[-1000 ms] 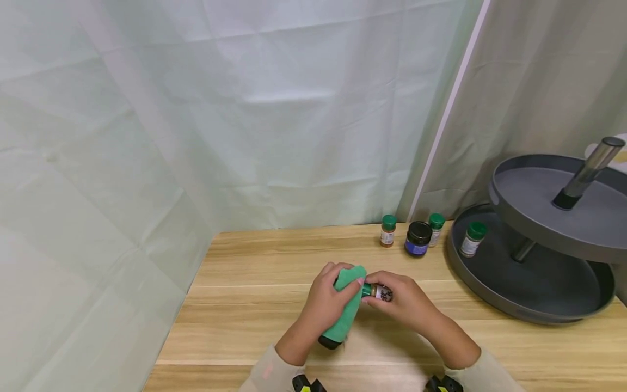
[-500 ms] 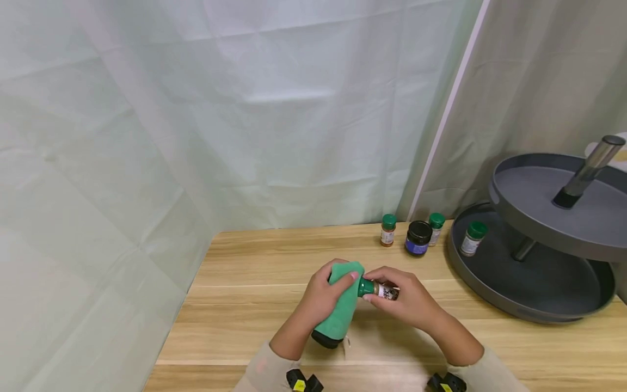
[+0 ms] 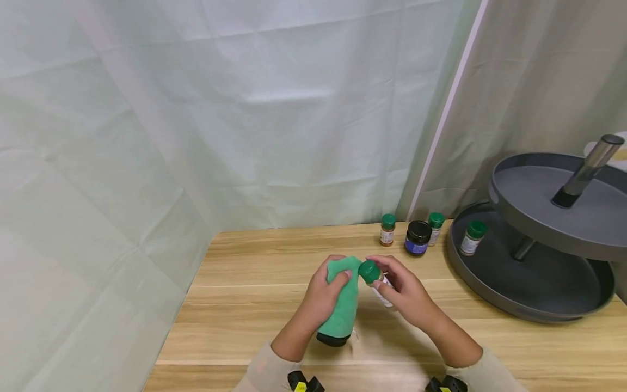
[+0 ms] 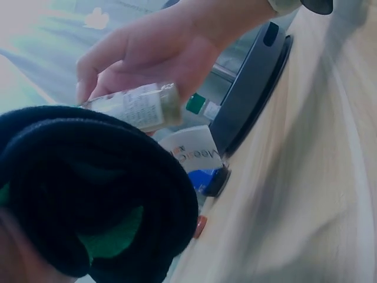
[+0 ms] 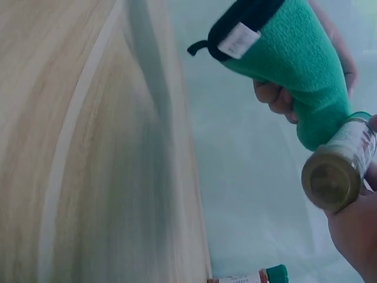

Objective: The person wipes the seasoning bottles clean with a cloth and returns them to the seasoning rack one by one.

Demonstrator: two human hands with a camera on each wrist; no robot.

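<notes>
My left hand (image 3: 318,299) grips a rolled green cloth (image 3: 344,307) with a black hem, its thumb pressed on the front. In the left wrist view the cloth's dark end (image 4: 168,183) fills the lower left and looks hollow. Just right of the cloth, my right hand (image 3: 410,294) holds a small spice jar (image 3: 369,271) with a green cap, tilted so the cap points up and left. The right wrist view shows the jar's brownish base (image 5: 333,180) and the green cloth (image 5: 297,59) right at its upper end. Both hands are above the wooden table (image 3: 235,316).
Near the back edge stand a green-capped spice jar (image 3: 387,230), a black-lidded jar (image 3: 417,238) with a blue label, and another green-capped jar (image 3: 435,227). A grey two-tier round tray (image 3: 529,313) is on the right, with a spice jar (image 3: 473,238) on its lower tier.
My right hand has turned the spice jar from lying sideways to cap-up, so more of the cap shows. The cloth in my left hand has tilted more upright.
</notes>
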